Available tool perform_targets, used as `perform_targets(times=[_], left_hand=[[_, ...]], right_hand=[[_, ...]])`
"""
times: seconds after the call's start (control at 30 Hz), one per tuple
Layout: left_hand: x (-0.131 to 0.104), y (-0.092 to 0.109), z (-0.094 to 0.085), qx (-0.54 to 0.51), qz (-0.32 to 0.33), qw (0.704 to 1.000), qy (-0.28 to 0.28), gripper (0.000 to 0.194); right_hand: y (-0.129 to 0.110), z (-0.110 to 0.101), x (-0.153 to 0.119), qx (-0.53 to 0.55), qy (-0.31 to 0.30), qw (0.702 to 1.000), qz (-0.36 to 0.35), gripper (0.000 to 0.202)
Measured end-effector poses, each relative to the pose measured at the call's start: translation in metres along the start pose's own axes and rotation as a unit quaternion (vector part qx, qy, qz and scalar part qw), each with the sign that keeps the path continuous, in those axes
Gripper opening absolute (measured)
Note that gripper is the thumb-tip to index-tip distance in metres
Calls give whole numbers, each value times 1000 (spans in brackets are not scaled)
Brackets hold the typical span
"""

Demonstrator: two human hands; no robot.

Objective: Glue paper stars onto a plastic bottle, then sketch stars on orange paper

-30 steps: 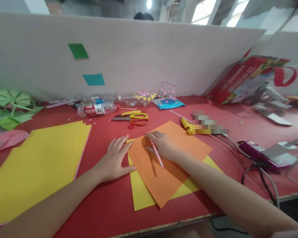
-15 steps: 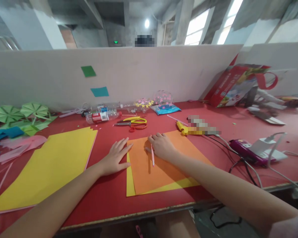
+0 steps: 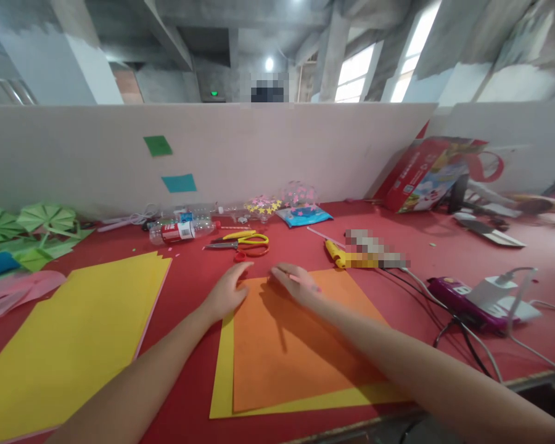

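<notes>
My left hand (image 3: 226,291) rests at the upper left corner of an orange sheet of paper (image 3: 300,345), its thumb apart from the fingers and nothing visible between them. A yellow sheet (image 3: 221,376) lies under the orange one and shows along its left and front edges. Over the orange sheet's top edge is my right hand (image 3: 296,283), its fingers closed around a slim pink pencil (image 3: 294,278) that lies slanted across the hand. The hand's shadow falls on the orange paper. Yellow-and-red-handled scissors (image 3: 254,242) lie just beyond my hands.
A stack of yellow sheets (image 3: 69,339) lies at the left, near green folded paper (image 3: 46,219). Behind are a clear bottle (image 3: 180,232) and a blue packet (image 3: 305,216). A yellow glue gun (image 3: 335,253), cables and a purple power strip (image 3: 472,305) occupy the right.
The orange and yellow sheets have come nearer to me. My left hand's fingers have drawn together somewhat. In my right hand the pencil has swung from pointing toward me to lying more sideways.
</notes>
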State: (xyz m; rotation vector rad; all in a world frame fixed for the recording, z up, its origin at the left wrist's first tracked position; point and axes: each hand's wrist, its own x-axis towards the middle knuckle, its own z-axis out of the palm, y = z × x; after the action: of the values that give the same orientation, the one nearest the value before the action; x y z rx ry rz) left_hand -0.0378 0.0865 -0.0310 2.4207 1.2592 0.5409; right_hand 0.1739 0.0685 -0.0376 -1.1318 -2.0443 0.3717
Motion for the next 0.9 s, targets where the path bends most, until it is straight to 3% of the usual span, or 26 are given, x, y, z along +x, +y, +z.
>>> perform_targets(times=[0.1,0.23,0.43,0.73,0.9], left_hand=[[-9,-5,2,-13,16,999,-49,70],[-20,-13,-10,-25,32,992,-118,88],[-14,-27,-17,-39,14,990,-138,74],[-14,-41,-21,-72,30,986,-150,70],[-12,-36,-12,-78,41,992,-91,51]], right_hand=[[8,8,-7,-59,-21,997,-40,11],[13,10,-7,-105,-65,988,-94,10],[12,7,2,-120,-102,980,-119,15],[-7,0,-21,-24,-80,996,-22,8],[1,2,-2,111,-27,984,133,38]])
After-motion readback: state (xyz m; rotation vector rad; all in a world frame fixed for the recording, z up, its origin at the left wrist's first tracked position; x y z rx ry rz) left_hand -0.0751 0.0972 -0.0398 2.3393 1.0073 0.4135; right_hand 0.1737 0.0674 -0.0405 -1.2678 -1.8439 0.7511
